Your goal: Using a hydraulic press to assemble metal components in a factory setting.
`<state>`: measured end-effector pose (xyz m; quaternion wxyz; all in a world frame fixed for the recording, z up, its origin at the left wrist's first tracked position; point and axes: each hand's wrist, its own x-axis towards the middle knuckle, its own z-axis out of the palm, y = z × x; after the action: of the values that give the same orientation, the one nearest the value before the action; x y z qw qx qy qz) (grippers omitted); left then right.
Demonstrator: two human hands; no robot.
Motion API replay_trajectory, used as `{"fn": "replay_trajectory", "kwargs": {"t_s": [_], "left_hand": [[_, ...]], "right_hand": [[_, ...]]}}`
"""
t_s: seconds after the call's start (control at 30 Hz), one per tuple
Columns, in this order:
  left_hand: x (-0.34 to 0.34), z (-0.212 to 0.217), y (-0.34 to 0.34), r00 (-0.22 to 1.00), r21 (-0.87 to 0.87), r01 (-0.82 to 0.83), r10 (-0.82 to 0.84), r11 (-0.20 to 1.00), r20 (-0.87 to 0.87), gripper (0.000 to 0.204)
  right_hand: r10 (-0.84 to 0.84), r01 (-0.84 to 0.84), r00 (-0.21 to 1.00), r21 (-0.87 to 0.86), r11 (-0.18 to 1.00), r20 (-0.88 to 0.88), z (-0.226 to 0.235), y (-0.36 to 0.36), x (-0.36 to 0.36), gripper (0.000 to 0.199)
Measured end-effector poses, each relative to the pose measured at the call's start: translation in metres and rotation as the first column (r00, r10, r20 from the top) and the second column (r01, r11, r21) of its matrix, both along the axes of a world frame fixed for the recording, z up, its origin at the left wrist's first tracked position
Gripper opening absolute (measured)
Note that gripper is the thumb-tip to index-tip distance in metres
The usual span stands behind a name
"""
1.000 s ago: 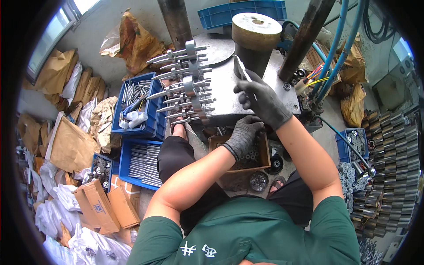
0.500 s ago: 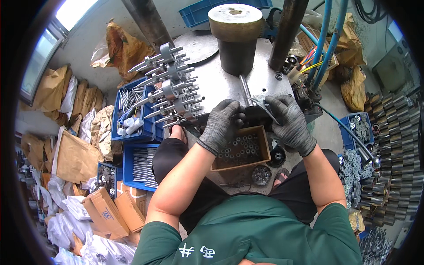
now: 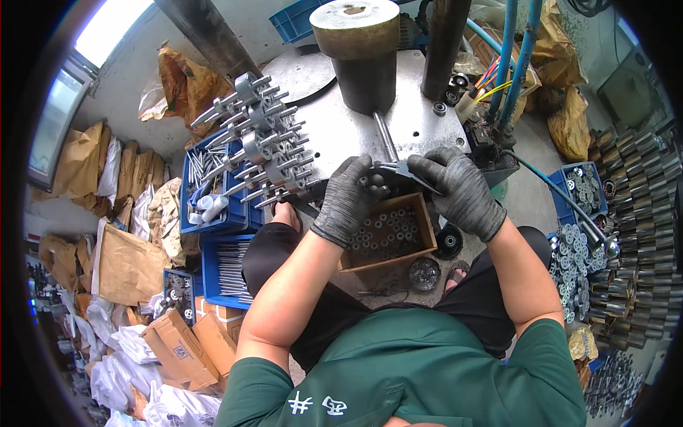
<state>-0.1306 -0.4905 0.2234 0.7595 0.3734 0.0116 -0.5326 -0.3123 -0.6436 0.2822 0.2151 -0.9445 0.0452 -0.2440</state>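
Observation:
My left hand (image 3: 346,203), in a grey glove, is closed with its fingertips pinched at the tip of a slim metal tool that looks like pliers (image 3: 400,169). Whatever small piece those fingertips hold is too small to name. My right hand (image 3: 466,193), gloved too, is wrapped round the pliers' handles. Both hands are above the front edge of a metal plate (image 3: 434,132). Just beyond them a shiny metal rod (image 3: 385,136) extends from the foot of a thick dark cylinder (image 3: 364,78). Below them, a cardboard box (image 3: 428,222) contains many small metal rings.
Left of the plate, metal shafts with round collars (image 3: 260,146) are stacked. Blue bins (image 3: 206,285) of rods stand beyond my left knee. Blue hoses (image 3: 506,71) and coloured wires rise at the right. A black wheel (image 3: 448,242) and a small bowl (image 3: 425,274) sit by the box.
The pliers' tip has moved left to my left fingertips, and the gap between my hands has narrowed. The view has shifted slightly, so the plate and cylinder appear farther up and left.

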Motion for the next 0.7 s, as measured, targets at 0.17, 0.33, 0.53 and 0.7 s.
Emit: {"fn": "replay_trajectory", "kwargs": {"t_s": [0.17,0.33,0.53,0.7], "left_hand": [[-0.002,-0.005,0.001,0.999,-0.049,-0.029,0.031,0.998,0.036,0.014],[-0.006,0.003,0.001,0.997,-0.027,-0.014,0.016,1.000,0.081,0.013],[0.001,-0.004,0.003,0.996,0.013,-0.033,0.032,0.999,0.084,0.017],[-0.012,0.008,0.005,0.998,-0.064,-0.071,0.070,0.995,-0.008,0.025]], "right_hand": [[0.001,0.000,1.000,-0.020,1.000,0.016,0.000,0.002,0.002,0.057],[0.000,-0.001,1.000,-0.003,1.000,-0.014,-0.003,0.002,0.002,0.057],[-0.031,0.024,0.996,-0.077,0.997,-0.086,0.002,0.007,0.007,0.060],[0.017,0.031,0.997,0.598,0.801,-0.075,0.001,0.011,0.021,0.063]]}}
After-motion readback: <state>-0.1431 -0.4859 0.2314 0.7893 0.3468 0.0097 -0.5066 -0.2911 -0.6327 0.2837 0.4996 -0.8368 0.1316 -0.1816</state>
